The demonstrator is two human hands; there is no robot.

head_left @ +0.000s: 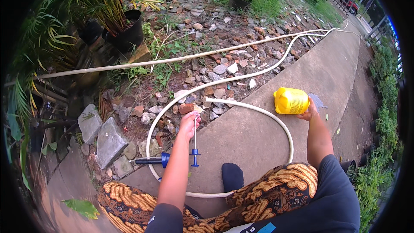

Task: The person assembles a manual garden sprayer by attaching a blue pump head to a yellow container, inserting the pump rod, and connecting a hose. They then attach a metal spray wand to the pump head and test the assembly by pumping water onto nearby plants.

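My left hand [189, 123] is closed around the upper end of a thin metal pump rod [195, 136]. Blue plastic fittings [195, 152] sit at the rod's lower end, which hangs above the concrete. My right hand [309, 110] grips a yellow plastic bottle [290, 101] tipped on its side, its lobed end toward the left; the fingers are partly behind it. Left of my left forearm is a blue, cup-shaped piece [165, 160] with a black tube [148, 161], partly covered by the arm. Whether it joins the rod is hidden.
A pale hose [290, 136] loops over the concrete path [254, 146] around my foot. Rubble [220, 69] and grey blocks [110, 142] border the path at left. A wet patch [318, 101] lies beside the bottle. Potted plants [129, 32] stand farther back; greenery [384, 133] lines the right.
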